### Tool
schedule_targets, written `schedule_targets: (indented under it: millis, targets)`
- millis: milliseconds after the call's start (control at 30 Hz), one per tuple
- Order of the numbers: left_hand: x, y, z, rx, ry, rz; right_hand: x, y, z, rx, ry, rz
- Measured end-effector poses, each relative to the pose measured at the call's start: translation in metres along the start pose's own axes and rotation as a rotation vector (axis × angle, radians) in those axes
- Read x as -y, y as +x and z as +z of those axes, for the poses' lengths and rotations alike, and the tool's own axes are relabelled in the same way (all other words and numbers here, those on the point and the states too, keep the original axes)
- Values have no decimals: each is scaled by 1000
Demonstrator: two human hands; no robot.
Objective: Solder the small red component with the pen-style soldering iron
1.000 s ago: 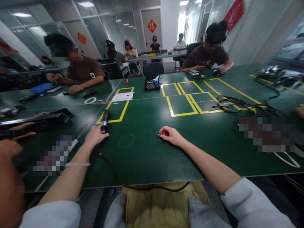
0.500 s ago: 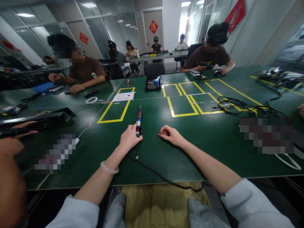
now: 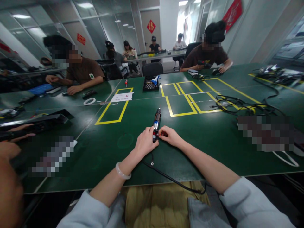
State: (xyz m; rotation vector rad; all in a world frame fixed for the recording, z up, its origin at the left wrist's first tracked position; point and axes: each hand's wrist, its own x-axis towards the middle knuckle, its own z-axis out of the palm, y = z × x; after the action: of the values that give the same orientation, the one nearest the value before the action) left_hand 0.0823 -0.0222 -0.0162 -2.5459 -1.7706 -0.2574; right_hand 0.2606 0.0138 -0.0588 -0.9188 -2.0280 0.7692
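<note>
My left hand [image 3: 146, 139] is closed around the lower part of an electric screwdriver [image 3: 156, 123]. Its casing is off there, so a silver motor with a blue band shows, with red and black parts below. The tool's tip points away from me. A black cord [image 3: 171, 180] and a short wire with a ring terminal [image 3: 152, 163] trail from its lower end. My right hand [image 3: 171, 135] pinches a small red part [image 3: 159, 134] against the tool's right side, near the left fingertips. The fingers hide most of that part.
Yellow tape outlines [image 3: 109, 121] mark the green table [image 3: 128, 171]. A black tray [image 3: 151, 88] and a small red item [image 3: 126, 83] lie farther back. Tangled black cables [image 3: 228, 103] are at right. Co-workers sit across and at left, one arm [image 3: 10, 164] close by.
My left hand has carried the electric screwdriver to the right, up against my right hand. The red part is now at the tool's side; before, it was apart from it.
</note>
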Motion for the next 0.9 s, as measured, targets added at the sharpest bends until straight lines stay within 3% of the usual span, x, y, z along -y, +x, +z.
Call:
schedule_targets:
  millis: [333, 667, 767, 900]
  targets:
    - [1, -1, 3, -24, -13, -4, 5, 0, -4, -32, -13, 29]
    - [-5, 16, 3, -22, 71, -78, 8, -2, -7, -38, 87, 69]
    - [4, 15, 1, 3, 94, -61, 6, -2, -5, -16, 99, 50]
    - [31, 10, -3, 12, 153, -42, 4, -2, -6, -16, 75, 51]
